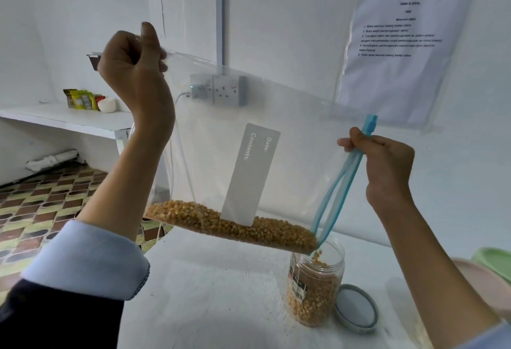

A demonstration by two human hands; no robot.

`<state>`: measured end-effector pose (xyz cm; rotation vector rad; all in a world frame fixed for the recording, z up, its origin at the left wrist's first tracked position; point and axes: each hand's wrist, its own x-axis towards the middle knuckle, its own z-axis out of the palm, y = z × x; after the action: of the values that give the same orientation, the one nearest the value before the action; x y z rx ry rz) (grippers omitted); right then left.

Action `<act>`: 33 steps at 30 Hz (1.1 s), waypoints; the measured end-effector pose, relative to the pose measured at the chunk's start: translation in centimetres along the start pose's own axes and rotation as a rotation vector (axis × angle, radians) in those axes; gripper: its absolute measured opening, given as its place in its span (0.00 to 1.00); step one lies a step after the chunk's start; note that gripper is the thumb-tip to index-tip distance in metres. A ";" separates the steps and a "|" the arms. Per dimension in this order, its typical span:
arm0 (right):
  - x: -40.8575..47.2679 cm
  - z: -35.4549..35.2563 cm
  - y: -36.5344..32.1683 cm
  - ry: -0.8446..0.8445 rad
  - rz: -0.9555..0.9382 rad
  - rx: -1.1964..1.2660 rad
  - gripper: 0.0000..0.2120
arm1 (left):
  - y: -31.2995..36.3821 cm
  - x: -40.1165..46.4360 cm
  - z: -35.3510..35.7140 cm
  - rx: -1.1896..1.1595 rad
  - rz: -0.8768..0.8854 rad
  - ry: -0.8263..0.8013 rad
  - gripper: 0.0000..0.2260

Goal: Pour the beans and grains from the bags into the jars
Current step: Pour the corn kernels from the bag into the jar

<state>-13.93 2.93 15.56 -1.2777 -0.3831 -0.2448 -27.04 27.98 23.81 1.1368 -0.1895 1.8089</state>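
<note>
My left hand pinches bag corner; right hand pinches blue zipper. Corn funnels below right fingers into jar. Risk: mouth seems barely over rim, kernels spill.

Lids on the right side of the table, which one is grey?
The round lid lying beside the jar of corn is grey. The other two, at the table's far right edge, are pink and green.

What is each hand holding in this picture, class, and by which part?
Both hold the clear bag: the left hand pinches its upper bottom corner, the right hand grips the blue zip strip at its mouth.
</note>
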 end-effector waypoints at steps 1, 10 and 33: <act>0.1 0.0 -0.1 0.004 0.000 0.002 0.06 | 0.0 0.0 0.1 0.003 0.004 0.003 0.18; 0.2 0.1 0.0 -0.040 0.028 -0.020 0.05 | -0.3 -0.2 0.5 0.018 0.006 0.008 0.17; 1.8 0.0 0.5 -0.009 0.062 -0.035 0.07 | -1.3 -0.7 1.2 0.001 -0.013 0.020 0.18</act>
<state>-12.08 3.09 15.84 -1.3230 -0.3477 -0.1936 -25.22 27.52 23.57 1.1175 -0.1698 1.8087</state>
